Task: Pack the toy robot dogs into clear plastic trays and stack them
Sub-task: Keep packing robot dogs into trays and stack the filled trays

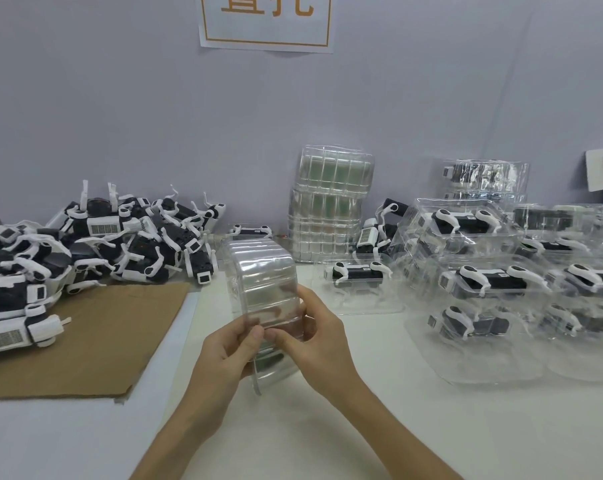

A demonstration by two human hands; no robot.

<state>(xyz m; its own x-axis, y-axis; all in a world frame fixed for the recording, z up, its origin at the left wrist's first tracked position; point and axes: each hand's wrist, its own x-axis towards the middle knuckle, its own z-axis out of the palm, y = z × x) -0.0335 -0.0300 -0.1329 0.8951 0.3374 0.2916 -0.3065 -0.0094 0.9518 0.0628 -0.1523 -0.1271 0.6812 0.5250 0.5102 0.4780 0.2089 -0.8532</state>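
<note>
Mid-frame, the left hand (pixel 224 351) and right hand (pixel 315 341) are pinching the trays (pixel 262 271), fingers curled. Peeling one off slowly is looking safest

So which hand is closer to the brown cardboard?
Left. The left hand holds the clear trays just right of the cardboard; the right hand holds their farther side.
</note>
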